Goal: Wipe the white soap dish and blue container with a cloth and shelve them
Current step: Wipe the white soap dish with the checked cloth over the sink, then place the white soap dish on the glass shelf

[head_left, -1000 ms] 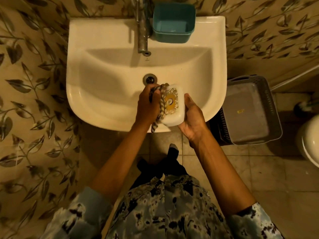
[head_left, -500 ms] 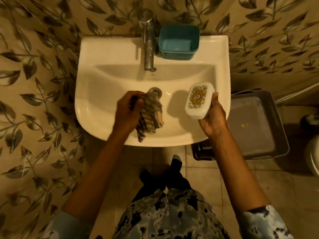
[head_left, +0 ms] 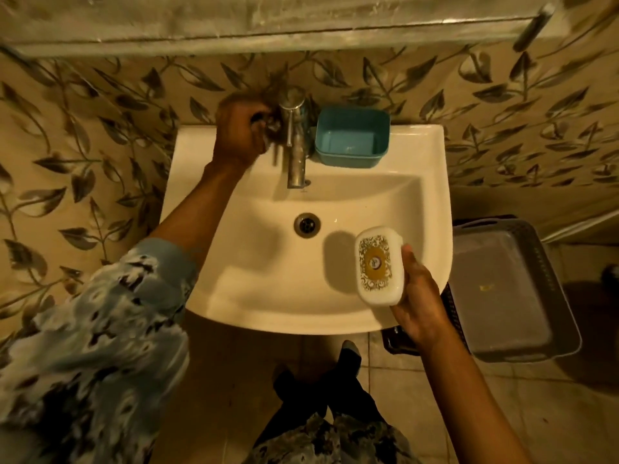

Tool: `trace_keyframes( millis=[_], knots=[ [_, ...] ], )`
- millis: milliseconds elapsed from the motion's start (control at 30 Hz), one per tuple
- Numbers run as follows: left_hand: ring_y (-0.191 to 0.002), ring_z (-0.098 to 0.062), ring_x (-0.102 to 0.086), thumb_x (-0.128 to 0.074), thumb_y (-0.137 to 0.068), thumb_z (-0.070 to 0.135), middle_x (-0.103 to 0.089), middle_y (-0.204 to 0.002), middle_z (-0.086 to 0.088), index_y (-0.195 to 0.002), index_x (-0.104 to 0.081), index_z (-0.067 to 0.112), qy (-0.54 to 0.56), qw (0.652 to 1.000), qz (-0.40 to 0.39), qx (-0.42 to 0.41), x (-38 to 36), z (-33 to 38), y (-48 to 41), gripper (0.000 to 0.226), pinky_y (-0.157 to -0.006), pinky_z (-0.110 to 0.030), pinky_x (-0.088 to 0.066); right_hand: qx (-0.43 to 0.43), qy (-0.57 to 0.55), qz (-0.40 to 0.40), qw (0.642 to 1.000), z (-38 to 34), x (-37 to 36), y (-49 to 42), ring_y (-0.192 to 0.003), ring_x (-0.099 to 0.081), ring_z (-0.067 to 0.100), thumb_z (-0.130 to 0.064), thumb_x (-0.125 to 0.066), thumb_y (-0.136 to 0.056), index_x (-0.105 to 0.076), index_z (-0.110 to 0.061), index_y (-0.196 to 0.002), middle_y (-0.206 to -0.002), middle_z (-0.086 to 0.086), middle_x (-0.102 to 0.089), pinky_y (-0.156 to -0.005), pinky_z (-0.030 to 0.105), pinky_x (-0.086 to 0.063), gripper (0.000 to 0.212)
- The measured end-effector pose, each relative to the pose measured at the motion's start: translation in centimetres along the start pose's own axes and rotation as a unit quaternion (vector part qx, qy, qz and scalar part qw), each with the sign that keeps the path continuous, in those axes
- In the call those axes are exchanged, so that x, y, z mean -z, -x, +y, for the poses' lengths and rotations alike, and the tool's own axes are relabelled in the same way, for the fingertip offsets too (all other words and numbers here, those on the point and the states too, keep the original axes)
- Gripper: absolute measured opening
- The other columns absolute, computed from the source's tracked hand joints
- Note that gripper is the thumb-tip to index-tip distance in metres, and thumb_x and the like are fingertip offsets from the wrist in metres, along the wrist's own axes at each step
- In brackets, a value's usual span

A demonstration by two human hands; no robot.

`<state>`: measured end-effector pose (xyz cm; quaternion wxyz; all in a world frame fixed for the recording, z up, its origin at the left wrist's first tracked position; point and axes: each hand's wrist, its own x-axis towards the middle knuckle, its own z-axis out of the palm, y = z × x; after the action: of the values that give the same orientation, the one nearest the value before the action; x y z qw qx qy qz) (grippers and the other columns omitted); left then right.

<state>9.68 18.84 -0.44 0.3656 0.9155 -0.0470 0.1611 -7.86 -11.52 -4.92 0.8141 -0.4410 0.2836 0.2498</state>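
My right hand grips the white soap dish, which has a gold patterned lid, over the front right rim of the white sink. My left hand is at the sink's back left ledge beside the tap, closed around the striped cloth, which is blurred and mostly hidden by the fingers. The blue container stands open on the back ledge just right of the tap, apart from both hands.
A shelf edge runs along the wall above the sink. A grey plastic basket stands on the floor to the sink's right. Leaf-patterned tiles cover the wall. The drain lies mid-basin.
My hands have separated: the left carried the cloth from the basin's middle up to the back ledge beside the tap. The right drew the soap dish to the front right. The camera tilted up.
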Motion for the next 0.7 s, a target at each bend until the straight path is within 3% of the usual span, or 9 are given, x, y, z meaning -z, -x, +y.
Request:
trace_keyframes(
  millis=[100, 167, 233, 333, 400, 467, 567, 633, 700],
  knots=[
    [-0.111, -0.028, -0.057, -0.053, -0.085, -0.002, -0.063, -0.114, -0.015, -0.106, -0.066, 0.008, -0.152, 0.972, -0.173, 0.045, -2.7, -3.6, 0.8, 0.027, -0.096, -0.032, -0.046, 0.008, 0.016, -0.009, 1.000, -0.3, 0.1, 0.4, -0.114, -0.063, 0.029, -0.042, -0.044, -0.093, -0.052, -0.017, -0.135, -0.126, 0.013, -0.064, -0.089, 0.049, -0.055, 0.049],
    [-0.121, -0.035, -0.050, -0.051, -0.078, -0.014, -0.056, -0.125, -0.021, -0.115, -0.062, 0.004, -0.141, 0.965, -0.213, 0.062, -3.2, -4.8, 1.4, 0.042, -0.105, -0.048, -0.041, 0.019, 0.024, -0.012, 0.999, -0.5, 0.0, 0.7, -0.111, -0.064, 0.029, -0.039, -0.042, -0.096, -0.053, -0.018, -0.133, -0.123, 0.012, -0.066, -0.089, 0.049, -0.055, 0.045],
    [-0.117, -0.030, -0.053, -0.049, -0.077, -0.017, -0.059, -0.121, -0.022, -0.111, -0.063, 0.000, -0.038, 0.984, -0.150, 0.086, -2.4, -3.7, 1.5, 0.040, -0.104, -0.047, -0.043, 0.029, 0.028, -0.021, 0.999, -0.8, -0.5, 1.1, -0.110, -0.064, 0.029, -0.036, -0.043, -0.096, -0.055, -0.017, -0.131, -0.121, 0.011, -0.067, -0.091, 0.050, -0.053, 0.042],
    [-0.107, -0.021, -0.059, -0.046, -0.079, -0.011, -0.065, -0.109, -0.012, -0.102, -0.065, 0.003, 0.030, 0.992, 0.019, 0.118, 0.1, -1.5, 1.9, 0.033, -0.097, -0.032, -0.049, 0.049, 0.045, -0.038, 0.997, -1.4, -1.8, 1.6, -0.105, -0.064, 0.029, -0.031, -0.050, -0.088, -0.059, -0.012, -0.118, -0.111, 0.011, -0.069, -0.086, 0.045, -0.053, 0.036],
    [-0.100, -0.016, -0.061, -0.046, -0.083, -0.008, -0.066, -0.102, -0.004, -0.097, -0.066, 0.011, 0.069, 0.985, 0.060, 0.144, 1.5, 0.2, 3.3, 0.031, -0.089, -0.029, -0.052, 0.069, 0.077, -0.053, 0.993, -1.7, -3.1, 1.9, -0.101, -0.063, 0.030, -0.025, -0.054, -0.086, -0.060, -0.013, -0.106, -0.105, 0.010, -0.069, -0.082, 0.044, -0.053, 0.025],
    [-0.091, -0.016, -0.062, -0.046, -0.088, -0.005, -0.066, -0.094, 0.000, -0.090, -0.064, 0.019, 0.172, 0.958, 0.048, 0.224, 2.5, 3.0, 5.2, 0.031, -0.075, -0.029, -0.054, 0.109, 0.165, -0.065, 0.978, -2.1, -4.5, 2.1, -0.096, -0.065, 0.027, -0.021, -0.054, -0.092, -0.063, -0.015, -0.097, -0.098, 0.006, -0.071, -0.078, 0.044, -0.053, 0.012],
    [-0.095, -0.021, -0.063, -0.045, -0.097, 0.013, -0.065, -0.101, -0.004, -0.106, -0.060, 0.020, 0.305, 0.909, -0.051, 0.279, 3.8, 7.5, 9.6, 0.019, -0.069, -0.030, -0.054, 0.213, 0.379, -0.136, 0.890, -2.8, -7.0, 2.7, -0.078, -0.062, 0.010, -0.023, -0.059, -0.093, -0.062, -0.015, -0.088, -0.082, -0.008, -0.066, -0.070, 0.028, -0.048, 0.009],
    [-0.100, -0.017, -0.062, -0.048, -0.096, 0.030, -0.062, -0.112, -0.001, -0.119, -0.055, 0.027, 0.325, 0.905, -0.134, 0.240, 4.5, 9.6, 12.2, 0.024, -0.076, -0.034, -0.055, 0.264, 0.489, -0.203, 0.807, -3.4, -9.1, 3.6, -0.075, -0.057, 0.001, -0.021, -0.060, -0.093, -0.059, -0.024, -0.085, -0.079, -0.015, -0.062, -0.069, 0.017, -0.042, 0.008],
    [-0.108, -0.010, -0.059, -0.054, -0.087, 0.038, -0.061, -0.117, 0.006, -0.115, -0.055, 0.038, 0.288, 0.921, -0.180, 0.191, 5.5, 10.6, 13.4, 0.027, -0.084, -0.031, -0.054, 0.294, 0.563, -0.230, 0.737, -4.3, -11.3, 4.5, -0.086, -0.058, 0.001, -0.022, -0.059, -0.093, -0.057, -0.035, -0.091, -0.094, -0.017, -0.065, -0.075, 0.015, -0.042, 0.013]
  ],
)
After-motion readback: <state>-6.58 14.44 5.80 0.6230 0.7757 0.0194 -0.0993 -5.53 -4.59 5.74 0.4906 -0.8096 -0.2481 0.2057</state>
